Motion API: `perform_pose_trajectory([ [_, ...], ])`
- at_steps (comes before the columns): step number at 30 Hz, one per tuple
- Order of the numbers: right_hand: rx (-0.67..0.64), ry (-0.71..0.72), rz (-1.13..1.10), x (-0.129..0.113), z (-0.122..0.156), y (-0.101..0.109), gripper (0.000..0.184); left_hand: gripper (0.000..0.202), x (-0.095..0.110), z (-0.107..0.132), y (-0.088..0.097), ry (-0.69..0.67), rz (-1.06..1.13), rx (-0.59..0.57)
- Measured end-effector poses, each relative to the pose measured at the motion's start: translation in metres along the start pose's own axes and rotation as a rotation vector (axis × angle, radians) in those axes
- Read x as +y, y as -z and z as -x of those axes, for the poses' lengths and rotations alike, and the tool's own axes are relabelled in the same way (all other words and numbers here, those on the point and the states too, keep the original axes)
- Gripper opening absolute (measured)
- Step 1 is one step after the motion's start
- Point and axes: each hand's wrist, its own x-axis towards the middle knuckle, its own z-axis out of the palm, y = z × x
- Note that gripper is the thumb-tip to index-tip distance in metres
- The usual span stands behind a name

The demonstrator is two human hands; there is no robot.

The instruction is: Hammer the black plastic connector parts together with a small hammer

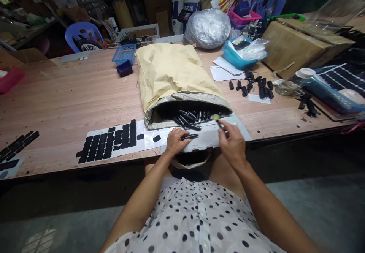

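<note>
My left hand [176, 140] is closed around a slim black pen-like piece [190, 136] at the table's front edge, its tip pointing right. My right hand [232, 141] grips a small dark-handled tool with a round yellow-green end [216, 117], which stands up before the bag's mouth; its exact kind I cannot make out. Right ahead lies a big paper sack [173, 70], its mouth facing me. Many glossy black pieces [186, 118] of the same slim shape spill from it onto a flat grey-white board [203, 143].
Black rounded pads [98, 146] on white sheets lie to the left. Loose black parts [262, 87] are scattered at right, near a cardboard box [302, 44] and a turquoise basket [242, 55]. Blue baskets [124, 54] stand behind the sack's left side. Below the edge hangs an open bag [191, 165].
</note>
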Motion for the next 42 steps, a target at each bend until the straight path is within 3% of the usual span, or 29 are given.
perform_pose_trajectory([
  [5,0.066,-0.300,0.282,0.060,-0.056,0.004,0.042,0.017,0.000,0.001,0.001,-0.025,-0.056,-0.031],
  [8,0.047,-0.357,0.332,0.079,-0.070,-0.009,0.041,0.017,-0.002,0.000,0.003,-0.029,-0.076,-0.052],
  [14,0.095,-0.298,0.388,0.075,-0.065,-0.028,0.042,0.013,-0.007,0.007,0.013,-0.141,-0.064,-0.046],
  [17,0.080,-0.292,0.418,0.071,-0.065,-0.031,0.042,0.023,-0.003,0.034,0.009,-0.396,-0.033,-0.060],
  [20,0.072,-0.285,0.442,0.069,-0.065,-0.032,0.042,0.031,-0.005,0.068,-0.007,-0.615,-0.053,-0.165],
  [23,0.067,-0.286,0.458,0.067,-0.066,-0.033,0.042,0.030,-0.017,0.088,-0.029,-0.517,-0.167,-0.186],
  [27,0.058,-0.271,0.455,0.067,-0.065,-0.033,0.041,0.030,-0.032,0.096,-0.047,-0.358,-0.352,-0.150],
  [29,0.067,-0.268,0.450,0.067,-0.065,-0.033,0.041,0.033,-0.031,0.098,-0.045,-0.373,-0.363,-0.124],
  [31,0.081,-0.265,0.445,0.069,-0.064,-0.035,0.040,0.031,-0.024,0.099,-0.034,-0.491,-0.297,-0.108],
  [33,0.093,-0.258,0.441,0.072,-0.064,-0.037,0.039,0.028,-0.016,0.090,-0.017,-0.629,-0.226,-0.074],
  [35,0.102,-0.248,0.439,0.074,-0.064,-0.039,0.038,0.027,-0.013,0.069,0.006,-0.647,-0.210,0.023],
  [37,0.112,-0.244,0.438,0.076,-0.064,-0.040,0.038,0.029,-0.016,0.035,0.030,-0.491,-0.241,0.157],
  [39,0.114,-0.245,0.438,0.076,-0.064,-0.041,0.038,0.032,-0.025,-0.003,0.050,-0.340,-0.310,0.217],
  [42,0.102,-0.247,0.435,0.073,-0.064,-0.040,0.037,0.033,-0.037,-0.045,0.067,-0.229,-0.431,0.093],
])
